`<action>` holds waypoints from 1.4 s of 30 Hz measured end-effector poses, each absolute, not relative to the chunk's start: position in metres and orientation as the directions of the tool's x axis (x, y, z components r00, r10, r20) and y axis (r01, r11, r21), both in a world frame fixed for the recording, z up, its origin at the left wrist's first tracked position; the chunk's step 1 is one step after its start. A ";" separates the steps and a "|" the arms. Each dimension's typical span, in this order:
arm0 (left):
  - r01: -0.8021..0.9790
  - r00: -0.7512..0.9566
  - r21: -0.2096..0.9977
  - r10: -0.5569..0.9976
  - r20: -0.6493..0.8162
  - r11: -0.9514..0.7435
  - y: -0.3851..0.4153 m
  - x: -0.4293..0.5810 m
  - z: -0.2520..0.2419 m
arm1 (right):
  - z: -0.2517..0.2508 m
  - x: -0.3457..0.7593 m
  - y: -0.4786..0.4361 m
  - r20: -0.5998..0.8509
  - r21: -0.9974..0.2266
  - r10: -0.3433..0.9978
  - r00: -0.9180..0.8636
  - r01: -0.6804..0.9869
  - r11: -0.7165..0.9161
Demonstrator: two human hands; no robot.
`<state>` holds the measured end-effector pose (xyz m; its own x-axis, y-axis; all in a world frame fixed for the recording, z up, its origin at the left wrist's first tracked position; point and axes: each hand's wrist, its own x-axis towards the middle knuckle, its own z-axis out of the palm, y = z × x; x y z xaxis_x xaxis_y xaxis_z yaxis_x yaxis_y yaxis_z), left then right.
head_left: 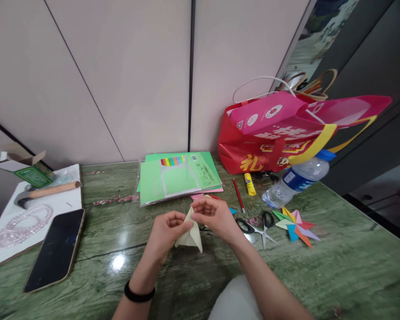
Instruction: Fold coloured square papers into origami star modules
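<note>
A pale yellow sheet of folded paper [194, 234] is held up between my two hands, just above the green marbled table [120, 284]. My left hand [166, 231] pinches its left side between thumb and fingers. Near the pointed top, my right hand [215, 215] grips the paper with thumb and fingertips. Behind my hands lie scraps of coloured paper [197, 196], partly covered by the right hand. To the right of that hand rest black-handled scissors [262, 230] with spread blades, and a multicoloured folded paper star [295, 226].
Packs of coloured paper [180, 175] lie at the back. A red pencil [238, 195], a glue stick [250, 184], a tilted water bottle [296, 180] and a red bag [253, 151] are right. Leftward are a phone [56, 249], a hammer [50, 191], beads [23, 226] and an opened box [33, 174].
</note>
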<state>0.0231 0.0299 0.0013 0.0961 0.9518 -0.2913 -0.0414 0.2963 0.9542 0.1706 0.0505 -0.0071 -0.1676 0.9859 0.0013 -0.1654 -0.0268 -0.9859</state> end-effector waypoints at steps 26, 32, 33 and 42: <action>-0.004 0.065 0.933 0.931 -0.358 0.359 0.029 0.025 0.001 | -0.007 0.169 0.050 0.015 -0.990 0.990 -0.139 -0.137 -0.004; 0.018 0.072 0.931 0.929 -0.364 0.364 0.028 0.028 0.002 | -0.010 0.170 0.051 0.027 -0.996 0.995 -0.100 -0.087 0.019; 0.019 0.076 0.932 0.929 -0.361 0.361 0.028 0.028 0.002 | -0.011 0.170 0.051 0.026 -0.997 0.995 -0.094 -0.079 0.018; 0.042 0.095 0.929 0.924 -0.371 0.369 0.027 0.028 0.005 | -0.012 0.170 0.051 0.021 -0.998 0.997 -0.081 -0.063 0.016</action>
<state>0.0284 0.0272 0.0047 0.0955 0.9237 -0.3710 0.0420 0.3686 0.9286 0.1703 0.0511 -0.0117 -0.0810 0.9965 0.0207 -0.0629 0.0156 -0.9979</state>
